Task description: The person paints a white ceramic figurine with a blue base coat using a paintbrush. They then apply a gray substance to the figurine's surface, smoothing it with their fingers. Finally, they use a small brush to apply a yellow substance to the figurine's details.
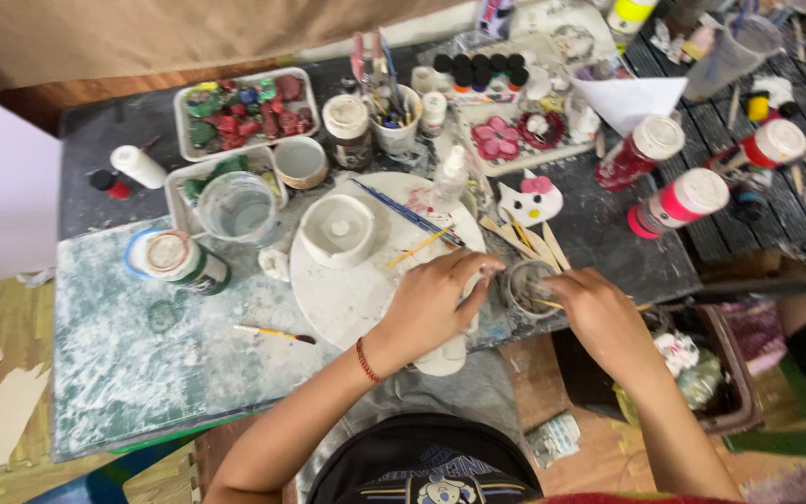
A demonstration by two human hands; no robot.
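Head view looks down on a crowded craft surface (132,364), where both hands meet at a small clear cup (526,285) standing close to the surface's near edge. The left hand (436,303) curls its grip around the cup's left rim, fingers (478,266) bent, the wrist wearing a red bracelet (367,361) and the forearm angling in from the lower left. The right hand (599,313) comes in from the lower right, its grip closed on a thin stick (545,301) that reaches into the cup; how tightly the fingers pinch is hidden. Just beyond the left grip lies a round white board (347,289) carrying a white moulded dish (338,229) and long brushes (408,213). Wooden sticks (529,241) and a white cat-shaped piece (530,200) sit just behind the cup. Left of the grip, a paint-smeared mat offers the most open room, holding only a loose brush (272,332). Beyond the right grip, red and pink paint bottles (673,203) crowd the surface.
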